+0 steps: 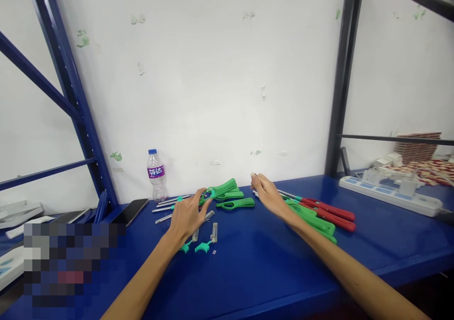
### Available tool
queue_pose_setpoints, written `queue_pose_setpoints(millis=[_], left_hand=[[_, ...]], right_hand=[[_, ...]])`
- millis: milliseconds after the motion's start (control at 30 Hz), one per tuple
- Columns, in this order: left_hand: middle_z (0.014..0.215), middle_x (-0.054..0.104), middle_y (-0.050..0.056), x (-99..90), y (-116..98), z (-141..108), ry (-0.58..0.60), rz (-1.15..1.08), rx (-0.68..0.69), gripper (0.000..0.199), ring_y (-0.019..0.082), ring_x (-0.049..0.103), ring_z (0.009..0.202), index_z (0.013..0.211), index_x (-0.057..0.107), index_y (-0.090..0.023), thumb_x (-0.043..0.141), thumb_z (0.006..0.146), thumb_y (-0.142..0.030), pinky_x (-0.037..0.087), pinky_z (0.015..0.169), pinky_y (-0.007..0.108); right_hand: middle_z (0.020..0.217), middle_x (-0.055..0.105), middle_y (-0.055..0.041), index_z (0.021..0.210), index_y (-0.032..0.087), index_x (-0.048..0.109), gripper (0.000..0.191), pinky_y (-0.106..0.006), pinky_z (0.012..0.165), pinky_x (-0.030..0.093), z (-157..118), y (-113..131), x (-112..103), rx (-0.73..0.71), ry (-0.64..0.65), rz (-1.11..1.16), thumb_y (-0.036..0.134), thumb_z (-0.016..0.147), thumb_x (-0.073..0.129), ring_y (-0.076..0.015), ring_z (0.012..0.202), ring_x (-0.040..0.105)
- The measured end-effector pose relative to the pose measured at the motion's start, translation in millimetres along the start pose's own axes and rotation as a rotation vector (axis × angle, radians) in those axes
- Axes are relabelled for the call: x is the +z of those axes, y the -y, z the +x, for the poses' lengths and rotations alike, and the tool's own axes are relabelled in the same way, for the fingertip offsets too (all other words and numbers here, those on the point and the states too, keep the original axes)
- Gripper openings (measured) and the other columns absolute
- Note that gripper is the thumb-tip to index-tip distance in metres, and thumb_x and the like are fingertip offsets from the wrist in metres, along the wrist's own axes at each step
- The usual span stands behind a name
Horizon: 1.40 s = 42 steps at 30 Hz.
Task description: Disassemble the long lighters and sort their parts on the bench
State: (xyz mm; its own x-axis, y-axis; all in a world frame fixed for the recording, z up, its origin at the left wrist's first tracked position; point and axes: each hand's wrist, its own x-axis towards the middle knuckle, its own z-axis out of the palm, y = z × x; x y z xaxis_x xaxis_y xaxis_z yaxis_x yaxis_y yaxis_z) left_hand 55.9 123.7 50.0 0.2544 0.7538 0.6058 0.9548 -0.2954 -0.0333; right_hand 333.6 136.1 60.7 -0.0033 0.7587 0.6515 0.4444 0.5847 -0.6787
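Observation:
My left hand (189,214) is closed on a green lighter handle (224,188), gripping its looped end, where a teal piece shows. Right of centre, my right hand (267,192) is raised with its fingers pinched together; whatever they hold is too small to make out. Other green handles (240,203) lie just beyond my left hand. Metal rods (163,209) rest to its left. Nearer the front are clear tubes (214,232) with teal triggers (203,247). Beside my right forearm lie green lighters (315,220) and red lighters (333,213).
A bottle (156,175) and a phone (131,212) are at the back left of the blue table (248,272). A white power strip (390,195) lies at the right. Blue (76,97) and black (342,83) rack posts flank the table.

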Motion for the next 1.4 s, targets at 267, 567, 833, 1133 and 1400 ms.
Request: queue_pose_setpoints(millis=[267, 567, 833, 1133, 1400], left_hand=[[0.086, 0.080, 0.005, -0.4, -6, -1, -0.050, 0.002, 0.007, 0.044, 0.028, 0.076, 0.077, 0.139, 0.056, -0.024, 0.046, 0.105, -0.050, 0.046, 0.063, 0.029], [0.088, 0.081, 0.003, 4.7, -12, -3, -0.088, -0.040, 0.037, 0.041, 0.026, 0.077, 0.076, 0.136, 0.057, -0.026, 0.049, 0.104, -0.048, 0.046, 0.062, 0.027], [0.089, 0.081, 0.002, 5.0, -11, -3, -0.120, -0.065, 0.050, 0.039, 0.026, 0.077, 0.075, 0.136, 0.056, -0.026, 0.049, 0.104, -0.048, 0.045, 0.060, 0.027], [0.081, 0.079, 0.003, 1.8, -13, -5, -0.127, -0.052, 0.062, 0.040, 0.027, 0.076, 0.071, 0.135, 0.058, -0.024, 0.050, 0.103, -0.047, 0.045, 0.058, 0.028], [0.094, 0.082, 0.005, 5.1, -12, -7, -0.128, -0.068, 0.092, 0.040, 0.028, 0.078, 0.080, 0.136, 0.059, -0.023, 0.052, 0.103, -0.045, 0.048, 0.061, 0.029]], right_hand=[[0.066, 0.053, 0.0042, 0.099, 0.024, 0.062, 0.023, -0.029, 0.061, 0.035, -6, -5, 4, -0.062, 0.011, -0.191, 0.045, 0.092, 0.066, -0.0184, 0.058, 0.048], [0.069, 0.051, 0.0037, 0.110, 0.023, 0.070, 0.019, -0.028, 0.061, 0.034, -7, -14, 10, -0.196, -0.012, -0.276, 0.029, 0.095, 0.061, -0.0168, 0.060, 0.049], [0.071, 0.053, 0.0029, 0.114, 0.023, 0.069, 0.021, -0.027, 0.061, 0.035, -8, -18, 10, -0.252, -0.026, -0.305, 0.024, 0.096, 0.058, -0.0164, 0.060, 0.049], [0.073, 0.055, 0.0017, 0.117, 0.022, 0.069, 0.023, -0.028, 0.062, 0.037, -8, -16, 8, -0.282, -0.037, -0.325, 0.022, 0.097, 0.057, -0.0179, 0.062, 0.051], [0.085, 0.066, -0.0015, 0.105, 0.024, 0.073, 0.012, -0.029, 0.064, 0.039, -8, -15, 6, -0.291, -0.055, -0.321, 0.022, 0.097, 0.064, -0.0183, 0.065, 0.056]])
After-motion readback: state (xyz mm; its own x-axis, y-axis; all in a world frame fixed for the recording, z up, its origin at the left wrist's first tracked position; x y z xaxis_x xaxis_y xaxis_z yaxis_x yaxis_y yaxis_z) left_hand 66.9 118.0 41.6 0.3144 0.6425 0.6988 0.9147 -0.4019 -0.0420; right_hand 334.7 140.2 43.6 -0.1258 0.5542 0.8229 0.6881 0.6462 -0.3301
